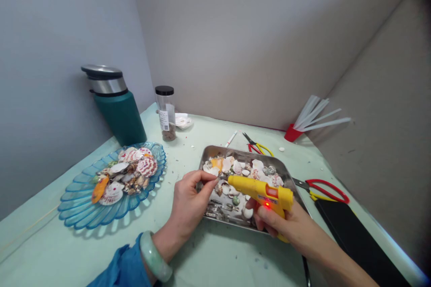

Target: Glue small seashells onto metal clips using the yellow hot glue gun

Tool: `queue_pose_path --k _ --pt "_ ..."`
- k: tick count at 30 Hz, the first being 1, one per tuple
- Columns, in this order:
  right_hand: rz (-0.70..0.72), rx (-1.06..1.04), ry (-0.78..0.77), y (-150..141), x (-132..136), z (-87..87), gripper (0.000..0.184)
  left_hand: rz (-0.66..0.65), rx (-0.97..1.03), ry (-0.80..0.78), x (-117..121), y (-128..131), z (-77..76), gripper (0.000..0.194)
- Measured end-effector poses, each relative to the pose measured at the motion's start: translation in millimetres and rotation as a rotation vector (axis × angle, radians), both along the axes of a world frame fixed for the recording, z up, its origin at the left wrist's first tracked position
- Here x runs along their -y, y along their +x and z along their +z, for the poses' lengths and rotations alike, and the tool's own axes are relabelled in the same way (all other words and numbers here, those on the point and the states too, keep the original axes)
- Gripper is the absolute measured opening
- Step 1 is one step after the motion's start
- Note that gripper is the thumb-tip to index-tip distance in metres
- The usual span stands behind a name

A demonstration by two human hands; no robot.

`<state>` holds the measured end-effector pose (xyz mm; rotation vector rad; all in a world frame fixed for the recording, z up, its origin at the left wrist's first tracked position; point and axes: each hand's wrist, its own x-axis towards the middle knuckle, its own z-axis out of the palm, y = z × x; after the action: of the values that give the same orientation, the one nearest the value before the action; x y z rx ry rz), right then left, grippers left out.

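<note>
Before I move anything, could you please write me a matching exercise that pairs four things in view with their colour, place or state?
Column one:
1. Glue gun
2. Plate
3. Jar
4. Cup

Column two:
A. Red, holding pale sticks
B. Blue, bearing shells
C. Held in the right hand
D. Clear, with a black lid

Right pairs: 1-C, 2-B, 3-D, 4-A.

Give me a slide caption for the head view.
Right grip holds yellow glue gun above metal tray of shells, nozzle near left grip.
</note>
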<state>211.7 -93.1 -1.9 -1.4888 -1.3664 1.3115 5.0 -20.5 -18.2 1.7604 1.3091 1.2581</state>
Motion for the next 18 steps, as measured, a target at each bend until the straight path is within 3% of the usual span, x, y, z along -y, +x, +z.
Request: queue_pose_path --k 7,18 --pt "0.030 0.031 0.001 -0.7 -0.1 2.3 0.040 -0.003 0.005 -0.019 0.5 0.6 0.8 0.008" --pt "-0.051 0.011 0.004 -0.4 0.1 -3.8 0.043 0.008 0.099 -0.106 -1.4 0.8 4.4 0.009"
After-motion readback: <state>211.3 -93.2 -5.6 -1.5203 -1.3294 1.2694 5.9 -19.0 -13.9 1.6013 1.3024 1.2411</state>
